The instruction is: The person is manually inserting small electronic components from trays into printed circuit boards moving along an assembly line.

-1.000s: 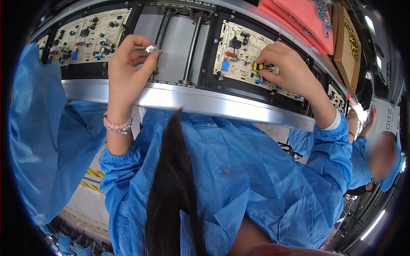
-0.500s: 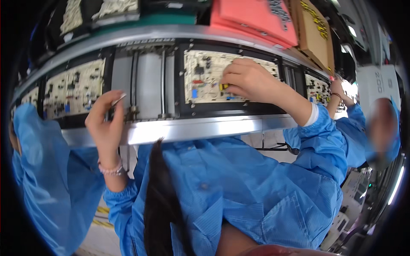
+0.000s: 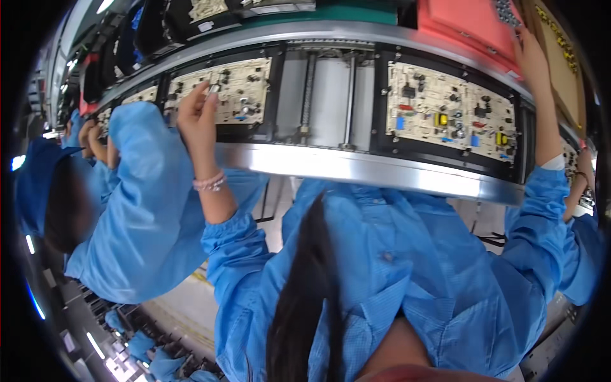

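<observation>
My left hand is raised at the near side of a cream circuit board. Its thumb and fingers pinch a small silvery part, whose exact kind I cannot make out. My right hand reaches to the far right with fingers stretched out, beside small dark parts standing on a red foam block. Nothing shows between its fingers. Between my arms, a black frame carries cream boards set with yellow, blue, red and black components, including a yellow component.
The frames sit on a conveyor line with a metal front rail. Yellow parts stand on a brown board at the far right. Black bins line the back left. Co-workers in blue sit close by on both sides, one sleeve near my left arm.
My right hand has left the yellow component on the board and moved out to the red foam block. My left hand still pinches the silvery part. The whole view has swung left.
</observation>
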`<state>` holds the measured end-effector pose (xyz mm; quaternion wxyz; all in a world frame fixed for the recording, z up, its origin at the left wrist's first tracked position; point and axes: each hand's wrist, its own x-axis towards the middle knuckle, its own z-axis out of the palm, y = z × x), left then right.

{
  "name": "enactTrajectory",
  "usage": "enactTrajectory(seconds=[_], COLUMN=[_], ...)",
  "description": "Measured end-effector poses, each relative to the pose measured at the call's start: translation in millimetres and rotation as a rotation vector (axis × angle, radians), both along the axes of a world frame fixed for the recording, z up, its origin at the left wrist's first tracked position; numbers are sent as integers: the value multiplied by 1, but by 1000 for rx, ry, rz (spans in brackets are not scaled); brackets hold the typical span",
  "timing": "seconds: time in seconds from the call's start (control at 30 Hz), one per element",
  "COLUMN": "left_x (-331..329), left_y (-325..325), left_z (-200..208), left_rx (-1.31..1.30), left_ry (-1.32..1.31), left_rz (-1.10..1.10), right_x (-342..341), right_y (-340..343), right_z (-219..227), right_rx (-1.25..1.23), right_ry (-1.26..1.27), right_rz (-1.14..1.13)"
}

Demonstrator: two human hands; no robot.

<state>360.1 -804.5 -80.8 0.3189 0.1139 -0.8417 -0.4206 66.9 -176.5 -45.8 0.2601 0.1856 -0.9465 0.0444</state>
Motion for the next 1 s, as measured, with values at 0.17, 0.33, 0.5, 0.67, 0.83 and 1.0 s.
enactTrajectory(seconds=[0.17, 0.33, 0.5, 0.67, 0.83, 1.0], left_x=[-8, -14, -35, -42, -46, -49], left_y=[-9, -30, -31, -40, -34, -35], left_z=[7, 11, 21, 19, 21, 24], left_rx=[35, -258, -390, -401, -432, -445], left_ry=[-40, -126, -391, -515, -582, -673], left_rz=[45, 336, 506, 503, 506, 525], right_x=[-17, 45, 49, 49, 55, 50], right_y=[1, -53, -44, -47, -53, -51], right_z=[-13, 34, 27, 22, 22, 18], right_rx=[-3, -116, -142, -145, -143, -124], right_ry=[-23, -10, -49, -27, -27, -20], right_rz=[42, 231, 198, 194, 190, 218])
